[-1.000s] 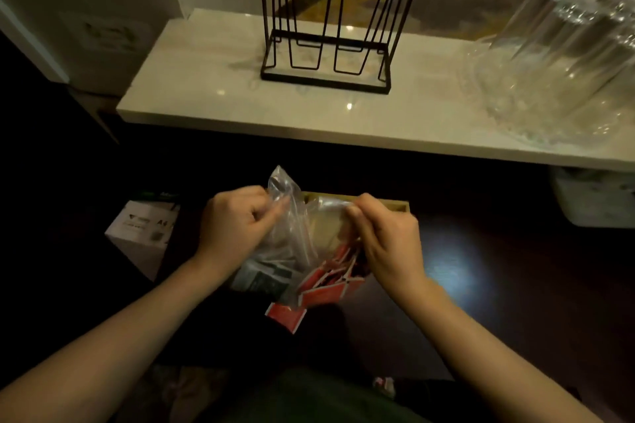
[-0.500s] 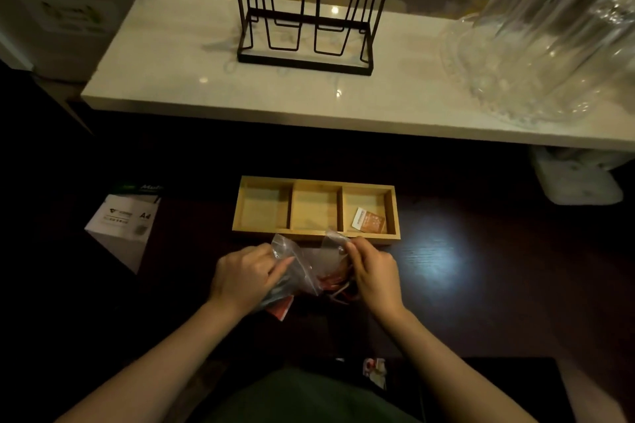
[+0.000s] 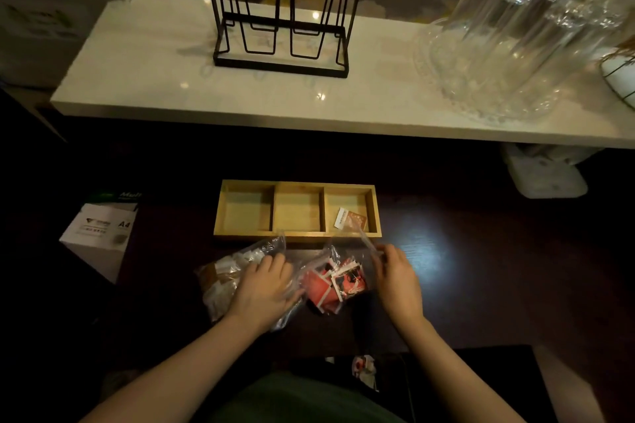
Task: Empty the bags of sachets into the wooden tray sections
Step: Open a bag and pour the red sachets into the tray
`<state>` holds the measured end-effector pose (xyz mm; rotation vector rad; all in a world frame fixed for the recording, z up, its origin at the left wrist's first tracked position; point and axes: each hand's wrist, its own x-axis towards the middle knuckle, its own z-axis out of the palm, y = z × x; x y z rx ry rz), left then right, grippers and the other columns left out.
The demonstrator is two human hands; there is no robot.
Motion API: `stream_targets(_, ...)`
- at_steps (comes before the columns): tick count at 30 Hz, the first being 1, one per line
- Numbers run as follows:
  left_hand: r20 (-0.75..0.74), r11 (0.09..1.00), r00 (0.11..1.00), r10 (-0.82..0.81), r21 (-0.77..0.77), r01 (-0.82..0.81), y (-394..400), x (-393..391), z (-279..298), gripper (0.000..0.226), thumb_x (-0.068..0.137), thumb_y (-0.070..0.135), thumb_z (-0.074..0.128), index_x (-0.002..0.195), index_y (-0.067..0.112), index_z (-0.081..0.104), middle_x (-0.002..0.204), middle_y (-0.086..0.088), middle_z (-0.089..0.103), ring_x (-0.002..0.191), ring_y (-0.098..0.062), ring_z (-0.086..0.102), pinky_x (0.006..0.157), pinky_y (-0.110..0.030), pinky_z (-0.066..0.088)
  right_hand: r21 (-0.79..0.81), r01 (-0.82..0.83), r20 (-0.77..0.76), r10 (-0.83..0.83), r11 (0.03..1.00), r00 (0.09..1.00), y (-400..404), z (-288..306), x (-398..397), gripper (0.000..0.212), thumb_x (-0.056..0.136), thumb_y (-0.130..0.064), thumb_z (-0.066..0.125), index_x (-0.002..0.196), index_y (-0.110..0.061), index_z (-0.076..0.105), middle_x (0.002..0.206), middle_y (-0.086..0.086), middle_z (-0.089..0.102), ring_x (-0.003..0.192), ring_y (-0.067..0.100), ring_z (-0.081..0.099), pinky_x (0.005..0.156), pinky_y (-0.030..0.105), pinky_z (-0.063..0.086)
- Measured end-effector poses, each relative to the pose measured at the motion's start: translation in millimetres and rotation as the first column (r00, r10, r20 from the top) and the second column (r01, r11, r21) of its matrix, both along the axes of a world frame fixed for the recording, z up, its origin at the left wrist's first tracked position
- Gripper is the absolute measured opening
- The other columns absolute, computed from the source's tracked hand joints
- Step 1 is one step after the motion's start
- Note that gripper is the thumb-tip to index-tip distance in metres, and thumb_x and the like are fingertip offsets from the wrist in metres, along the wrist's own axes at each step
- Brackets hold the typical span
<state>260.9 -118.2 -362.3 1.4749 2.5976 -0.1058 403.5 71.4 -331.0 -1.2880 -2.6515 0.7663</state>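
Observation:
A wooden tray (image 3: 297, 234) with three sections lies on the dark table. One brown sachet (image 3: 351, 218) rests in its right section; the other two sections hold nothing. In front of the tray lie two clear plastic bags: one with pale and brown sachets (image 3: 225, 276) at the left, one with red sachets (image 3: 333, 280) in the middle. My left hand (image 3: 266, 288) lies flat across the bags, between them. My right hand (image 3: 395, 276) pinches the upper right edge of the red sachet bag.
A white A4 paper box (image 3: 99, 233) sits at the left. A white shelf (image 3: 240, 99) behind carries a black wire rack (image 3: 281, 45) and a clear glass piece (image 3: 508, 55). A white object (image 3: 546, 172) stands under the shelf at right.
The bags went from lifted in front of the tray down onto the table and spread apart. My left hand now presses on them; my right hand moved right along the bag's edge.

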Motion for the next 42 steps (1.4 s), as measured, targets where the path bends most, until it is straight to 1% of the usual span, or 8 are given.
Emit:
stream_targets(5, 0.023, 0.998, 0.998, 0.051, -0.039, -0.050, 4.7, 1.6, 3.9, 0.061, 0.081, 0.067, 0.039, 0.107, 0.013, 0.053, 0.104, -0.009, 0.055, 0.087, -0.021, 0.054, 0.073, -0.034, 0.049, 0.138, -0.077, 0.146, 0.057, 0.987, 0.988, 18.2, 5.3, -17.3, 0.020, 0.096, -0.024, 0.050, 0.102, -0.011, 0.064, 0.101, 0.006, 0.058, 0.085, 0.029, 0.064, 0.059, 0.030, 0.036)
stream_targets(9, 0.150, 0.995, 0.983, 0.101, 0.005, -0.103, 2.1, 5.4, 20.2, 0.085, 0.071, 0.073, 0.050, 0.131, 0.015, 0.040, 0.135, -0.014, 0.047, 0.116, -0.027, 0.053, 0.096, -0.042, 0.044, -0.123, -0.008, 0.125, 0.023, 0.992, 0.992, 35.0, 13.0, -29.2, 0.024, 0.095, -0.025, 0.054, 0.093, -0.008, 0.070, 0.086, 0.008, 0.064, 0.075, 0.023, 0.063, 0.062, 0.036, 0.046)
stream_targets(13, 0.333, 0.995, 0.942, 0.039, -0.097, -0.007, -1.9, 3.3, 41.5, 0.099, 0.068, 0.079, 0.044, 0.145, 0.024, 0.015, 0.154, -0.002, 0.016, 0.139, -0.021, 0.019, 0.114, -0.040, 0.015, -0.702, 0.026, -0.020, -0.056, 0.711, 0.998, 33.9, 46.2, -19.8, 0.016, 0.093, -0.012, 0.055, 0.086, -0.010, 0.069, 0.085, 0.009, 0.071, 0.080, 0.023, 0.069, 0.079, 0.040, 0.057)
stream_targets(20, 0.578, 0.966, 0.814, 0.061, 0.170, -0.193, 27.5, 1.3, 92.0, 0.050, 0.085, 0.062, 0.037, 0.121, 0.029, 0.049, 0.126, 0.013, 0.047, 0.117, -0.003, 0.039, 0.095, -0.024, 0.036, -0.901, -0.075, -0.106, -0.049, 0.426, 0.993, -1.8, 64.5, -28.4, 0.011, 0.085, -0.006, 0.064, 0.085, -0.011, 0.074, 0.090, 0.010, 0.073, 0.087, 0.024, 0.068, 0.086, 0.041, 0.056)
stream_targets(25, 0.881, 0.823, 0.410, 0.237, 0.042, -0.566, 53.3, 6.4, 102.3, 0.018, 0.093, 0.032, 0.051, 0.086, 0.017, 0.056, 0.077, 0.000, 0.066, 0.044, -0.002, 0.055, 0.044, -0.015, 0.041, -0.876, -0.119, -0.155, -0.039, 0.468, 0.987, -31.0, 63.3, -42.4, 0.009, 0.085, -0.012, 0.065, 0.088, -0.010, 0.073, 0.086, 0.008, 0.074, 0.083, 0.022, 0.069, 0.080, 0.035, 0.055)
stream_targets(31, 0.979, 0.668, 0.055, 0.198, -0.093, -0.738, 49.5, 5.9, 104.8, 0.021, 0.091, 0.029, 0.056, 0.094, 0.008, 0.058, 0.087, -0.013, 0.071, 0.070, -0.026, 0.072, 0.063, -0.034, 0.060, -0.783, -0.058, -0.186, -0.143, 0.619, 0.972, -38.0, 68.3, -40.4, 0.003, 0.085, -0.012, 0.067, 0.082, -0.012, 0.067, 0.079, 0.003, 0.072, 0.074, 0.016, 0.069, 0.068, 0.028, 0.056)
stream_targets(35, 0.982, 0.625, -0.021, 0.190, -0.137, -0.768, 48.7, 11.4, 107.4, 0.022, 0.093, 0.024, 0.054, 0.098, 0.003, 0.055, 0.090, -0.017, 0.070, 0.072, -0.027, 0.072, 0.068, -0.038, 0.061, -0.565, -0.129, -0.215, 0.006, 0.815, 0.977, -38.5, 67.7, -40.2, 0.015, 0.080, -0.010, 0.071, 0.078, -0.022, 0.062, 0.079, 0.001, 0.068, 0.077, 0.014, 0.066, 0.070, 0.026, 0.056)
stream_targets(42, 0.987, 0.601, 0.004, 0.161, -0.095, -0.794, 42.8, 20.3, 107.5, 0.021, 0.094, 0.022, 0.049, 0.102, 0.002, 0.053, 0.095, -0.014, 0.065, 0.075, -0.021, 0.070, 0.059, -0.027, 0.059, -0.702, -0.120, -0.173, -0.005, 0.702, 0.985, -40.0, 66.4, -39.6, 0.019, 0.078, -0.004, 0.072, 0.084, -0.018, 0.061, 0.078, 0.000, 0.066, 0.073, 0.012, 0.066, 0.070, 0.025, 0.057)
